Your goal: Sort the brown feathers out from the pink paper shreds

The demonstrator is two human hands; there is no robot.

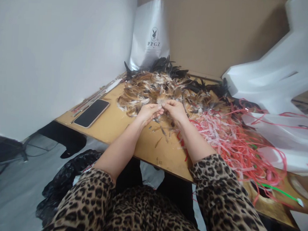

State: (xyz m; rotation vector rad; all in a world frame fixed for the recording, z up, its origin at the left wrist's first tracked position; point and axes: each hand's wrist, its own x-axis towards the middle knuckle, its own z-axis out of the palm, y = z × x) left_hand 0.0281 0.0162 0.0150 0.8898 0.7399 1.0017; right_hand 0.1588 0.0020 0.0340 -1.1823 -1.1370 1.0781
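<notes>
In the middle of the table, right at the near edge of a pile of brown, white and black feathers [148, 85], my two hands meet at the fingertips. My left hand [151, 112] is closed in a pinch, its fingers curled. Against it, my right hand [174, 109] pinches with thumb and forefinger. A pale, fluffy feather [161, 100] shows at the touching fingertips; most of it is hidden or blends with the pile behind. A few loose dark feathers [163, 131] lie on the wood just below my hands.
A phone [92, 113] lies at the left of the wooden table [116, 128]. Tangled red and pink strips [228, 142] cover the right side, with a green strip [277, 192] near the edge. A silver bag [149, 34] stands behind; white plastic [273, 74] rises at right.
</notes>
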